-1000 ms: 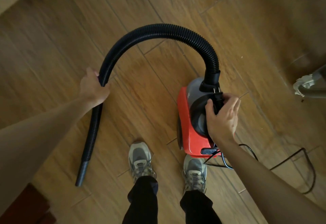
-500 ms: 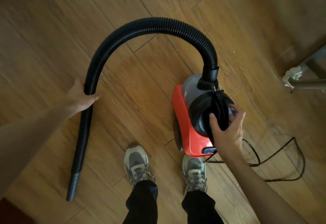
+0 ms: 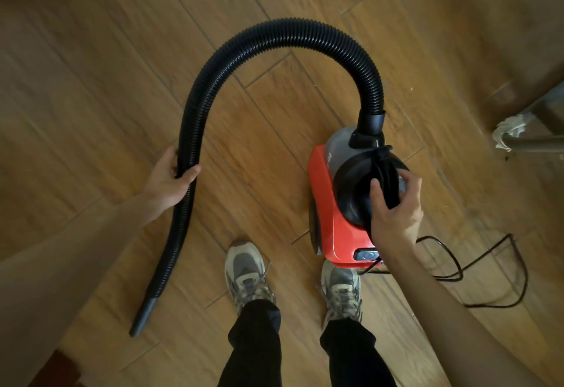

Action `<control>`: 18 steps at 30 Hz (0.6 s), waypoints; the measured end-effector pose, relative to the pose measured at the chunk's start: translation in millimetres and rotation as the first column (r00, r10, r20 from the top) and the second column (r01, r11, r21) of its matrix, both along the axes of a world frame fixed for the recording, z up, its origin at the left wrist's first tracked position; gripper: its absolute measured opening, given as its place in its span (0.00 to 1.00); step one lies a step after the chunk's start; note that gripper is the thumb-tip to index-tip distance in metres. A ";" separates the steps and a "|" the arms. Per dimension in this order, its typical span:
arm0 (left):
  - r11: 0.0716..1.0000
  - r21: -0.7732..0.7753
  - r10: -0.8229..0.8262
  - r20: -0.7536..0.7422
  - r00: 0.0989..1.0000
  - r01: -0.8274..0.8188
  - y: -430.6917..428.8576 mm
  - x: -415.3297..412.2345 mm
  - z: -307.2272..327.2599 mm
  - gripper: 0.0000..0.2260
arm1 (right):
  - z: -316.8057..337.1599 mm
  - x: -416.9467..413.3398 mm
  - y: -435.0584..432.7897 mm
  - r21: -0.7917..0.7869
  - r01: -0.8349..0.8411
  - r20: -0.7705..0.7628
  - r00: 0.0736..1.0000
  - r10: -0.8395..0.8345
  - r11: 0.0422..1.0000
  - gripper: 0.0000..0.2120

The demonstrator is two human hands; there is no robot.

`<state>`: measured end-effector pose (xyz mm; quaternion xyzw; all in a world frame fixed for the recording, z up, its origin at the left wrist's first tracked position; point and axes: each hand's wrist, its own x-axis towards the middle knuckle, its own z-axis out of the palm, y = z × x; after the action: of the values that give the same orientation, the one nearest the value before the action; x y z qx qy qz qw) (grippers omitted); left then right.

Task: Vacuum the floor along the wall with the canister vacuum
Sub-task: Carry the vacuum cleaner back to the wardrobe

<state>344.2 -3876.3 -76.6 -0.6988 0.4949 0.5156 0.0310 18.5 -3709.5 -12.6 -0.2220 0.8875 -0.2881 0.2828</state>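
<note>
The red canister vacuum (image 3: 326, 203) sits on the wooden floor (image 3: 91, 66) under the right grip (image 3: 395, 212), whose thumb and fingers curl round the black carry handle (image 3: 386, 170) on its top; the black hose (image 3: 290, 31) rises from the canister's far end, arcs beyond both grips and passes down through the left grip (image 3: 168, 182), which holds it mid-length, thumb wrapped over; its nozzle end (image 3: 143, 316) lies nearer the person than the left grip. A power cord (image 3: 488, 264) loops on the floor just right of the right grip; two grey shoes (image 3: 247, 273) stand between the grips; a cloth-wrapped furniture leg (image 3: 512, 133) lies well to the right grip's right.
</note>
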 end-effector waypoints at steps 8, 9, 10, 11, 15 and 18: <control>0.970 -0.076 0.220 -0.127 0.967 -0.231 27.3 -24.7 54.1 0.22 | 47.6 7.9 -23.9 -0.026 -0.076 -0.003 0.997 0.076 0.997 0.11; 0.963 -0.082 0.241 -0.149 0.959 -0.255 29.1 -28.1 62.4 0.22 | 55.7 9.7 -29.5 -0.039 -0.092 -0.001 0.996 0.092 0.995 0.10; 0.957 -0.087 0.260 -0.172 0.950 -0.277 30.1 -30.6 71.0 0.22 | 63.7 11.1 -35.4 -0.053 -0.109 -0.002 0.994 0.109 0.993 0.10; 0.952 -0.100 0.267 -0.194 0.944 -0.290 30.6 -32.7 81.5 0.22 | 73.1 12.7 -42.0 -0.066 -0.124 -0.004 0.992 0.124 0.990 0.09; 0.935 -0.194 0.252 -0.231 0.940 -0.298 21.1 -33.8 132.6 0.24 | 119.5 16.8 -73.5 -0.131 -0.152 -0.026 0.988 0.149 0.980 0.09; 0.920 -0.230 0.270 -0.217 0.938 -0.318 2.2 -31.1 178.4 0.27 | 164.4 22.1 -96.6 -0.194 -0.172 -0.010 0.985 0.174 0.966 0.08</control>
<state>313.1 -3874.1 101.8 -0.7134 0.4482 0.5060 -0.1845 40.6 -3806.1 151.8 -0.3241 0.8315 -0.3481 0.2869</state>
